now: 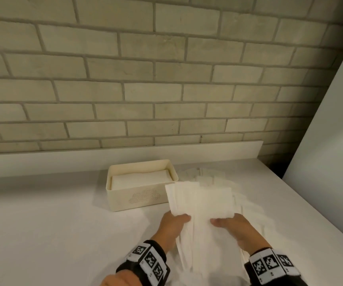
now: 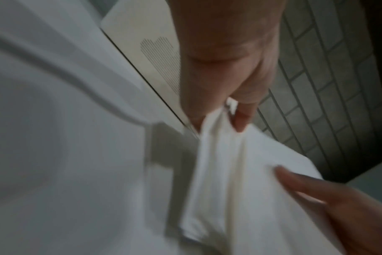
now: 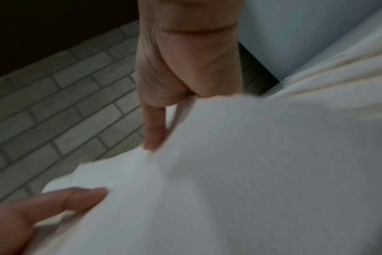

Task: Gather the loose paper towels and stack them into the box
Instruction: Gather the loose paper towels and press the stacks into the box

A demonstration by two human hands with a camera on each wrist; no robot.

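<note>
A bundle of white paper towels (image 1: 202, 203) is held up off the white counter between both hands, just right of the cream box (image 1: 143, 198). My left hand (image 1: 173, 222) pinches its left edge, thumb on top; the left wrist view shows the same towels (image 2: 233, 172) under that thumb (image 2: 243, 120). My right hand (image 1: 231, 226) grips the right side with its thumb on top, and the towels (image 3: 229, 172) fill the right wrist view. Inside the box lies a flat stack of towels (image 1: 140, 179). More loose towels (image 1: 207, 176) are scattered behind the bundle.
A brick wall (image 1: 146, 79) with a low white upstand runs along the back of the counter (image 1: 42, 223). A white panel (image 1: 331, 131) leans at the right, and the counter's right edge slants toward me.
</note>
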